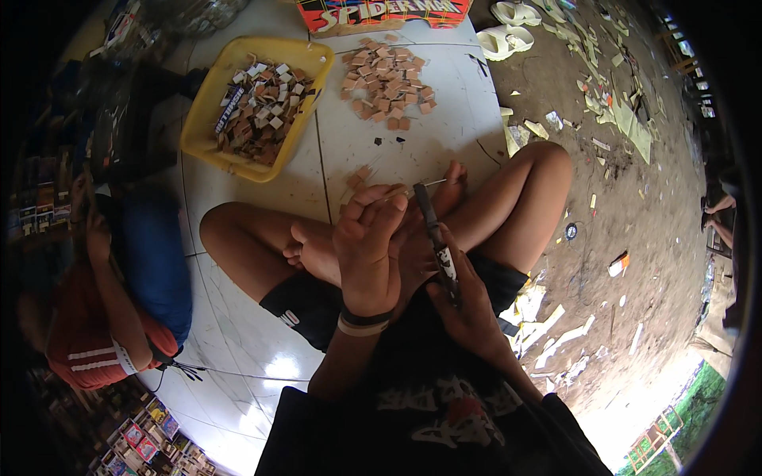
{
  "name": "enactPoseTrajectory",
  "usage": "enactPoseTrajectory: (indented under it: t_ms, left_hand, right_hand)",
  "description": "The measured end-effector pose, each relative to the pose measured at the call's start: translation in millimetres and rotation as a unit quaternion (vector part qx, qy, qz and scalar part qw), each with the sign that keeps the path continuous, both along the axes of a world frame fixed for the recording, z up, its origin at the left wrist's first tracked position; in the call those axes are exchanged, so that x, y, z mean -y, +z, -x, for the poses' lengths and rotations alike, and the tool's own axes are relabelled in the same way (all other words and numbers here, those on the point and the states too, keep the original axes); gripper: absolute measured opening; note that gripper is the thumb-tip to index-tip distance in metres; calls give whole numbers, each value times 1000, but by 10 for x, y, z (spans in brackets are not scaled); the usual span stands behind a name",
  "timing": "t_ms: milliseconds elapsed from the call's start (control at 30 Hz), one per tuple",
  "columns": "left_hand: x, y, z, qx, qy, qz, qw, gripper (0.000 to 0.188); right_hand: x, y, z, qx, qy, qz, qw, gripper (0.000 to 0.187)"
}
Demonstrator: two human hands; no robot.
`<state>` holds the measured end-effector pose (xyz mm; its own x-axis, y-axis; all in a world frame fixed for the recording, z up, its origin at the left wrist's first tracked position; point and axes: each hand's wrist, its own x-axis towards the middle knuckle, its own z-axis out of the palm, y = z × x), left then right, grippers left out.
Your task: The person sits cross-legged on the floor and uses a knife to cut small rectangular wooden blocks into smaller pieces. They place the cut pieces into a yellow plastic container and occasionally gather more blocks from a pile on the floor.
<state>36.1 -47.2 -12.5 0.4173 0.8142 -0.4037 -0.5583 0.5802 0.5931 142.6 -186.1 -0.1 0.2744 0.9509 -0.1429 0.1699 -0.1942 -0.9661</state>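
Note:
My left hand (367, 230) is raised in front of my crossed legs, fingers pinched on a thin pale stick (436, 183). What else may sit between those fingertips is hidden. My right hand (467, 297) is wrapped round a knife-like tool (445, 266) with a flat dark blade and a patterned black-and-white handle. Its blade points up and away from me, close to the left fingertips, and crosses the stick. Just beyond my left hand, a few small brown squares (359, 176) with thin sticks lie on the white tiles.
A yellow basin (195, 131) of brown and white squares stands far left, beside a pile of brown squares (389, 83). Behind them is a red printed box (385, 17). White sandals (506, 41) rest on littered dirt at right. Another person in a red shirt (95, 337) sits left.

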Motion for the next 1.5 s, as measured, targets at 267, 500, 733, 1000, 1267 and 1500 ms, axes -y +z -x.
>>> enactPoseTrajectory:
  t_ms: [267, 500, 733, 1000, 1267, 1500]
  left_hand:
    - [10, 55, 34, -16, 5, 1, 1000, 25]
    - [5, -51, -85, -29, 42, -180, 982, 24]
    - [-75, -42, -59, -346, 103, -467, 807, 21]
    - [-166, 24, -12, -403, 100, -518, 748, 20]
    - [-424, 208, 267, -288, 3, -315, 904, 30]
    - [-469, 291, 348, -270, -79, -269, 921, 29]
  right_hand:
    - [-2, 32, 8, 27, 1, 20, 999, 74]
    - [66, 105, -6, -84, 19, 112, 990, 69]
    - [-82, -41, 121, 255, -51, 39, 965, 82]
    - [-155, -28, 99, 256, -50, 16, 965, 85]
    - [-99, 128, -173, 118, -30, 43, 992, 74]
    - [0, 195, -266, 43, 78, 32, 996, 79]
